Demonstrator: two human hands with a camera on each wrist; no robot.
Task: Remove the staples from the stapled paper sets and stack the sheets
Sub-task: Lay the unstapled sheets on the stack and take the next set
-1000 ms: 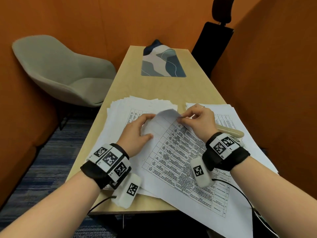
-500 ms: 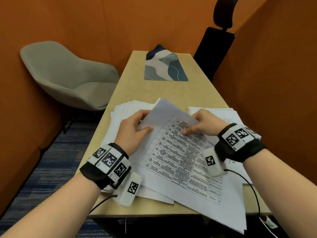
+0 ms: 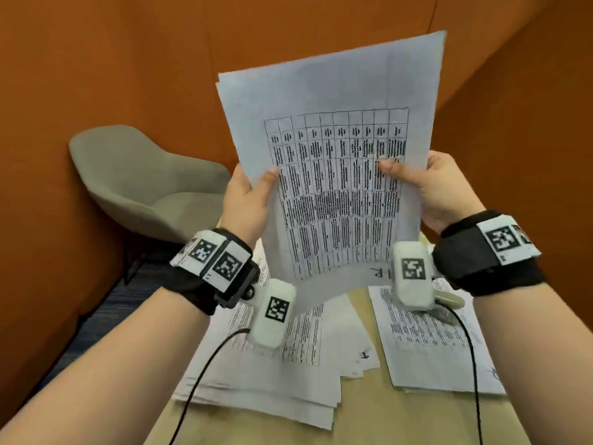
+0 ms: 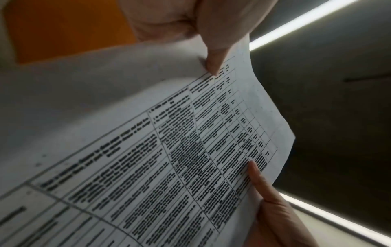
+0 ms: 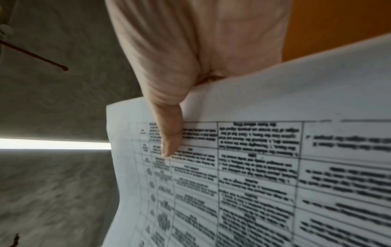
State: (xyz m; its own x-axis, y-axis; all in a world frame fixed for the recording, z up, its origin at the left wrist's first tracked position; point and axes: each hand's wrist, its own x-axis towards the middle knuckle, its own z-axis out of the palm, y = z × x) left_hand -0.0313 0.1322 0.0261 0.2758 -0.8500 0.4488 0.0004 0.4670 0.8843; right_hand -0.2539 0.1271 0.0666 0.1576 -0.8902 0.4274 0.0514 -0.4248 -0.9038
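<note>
A set of white sheets (image 3: 333,149) printed with a table stands upright in the air above the table, a second sheet edge showing behind its left side. My left hand (image 3: 247,194) grips its left edge, thumb on the printed face. My right hand (image 3: 430,184) grips the right edge the same way. The left wrist view shows the printed sheets (image 4: 169,150) under my left thumb (image 4: 215,55), with the right thumb lower down. In the right wrist view my right thumb (image 5: 169,133) presses the printed sheets (image 5: 253,167). No staple is visible.
A fanned pile of sheets (image 3: 282,374) lies on the wooden table (image 3: 362,412) below my left wrist. Another paper pile (image 3: 430,342) lies at right, with a pale tool (image 3: 449,303) on it. A grey chair (image 3: 144,181) stands left; orange walls surround.
The sheets lay on the table with my hands working at their top corner. Both hands have now lifted them upright off the table, and the view has tilted.
</note>
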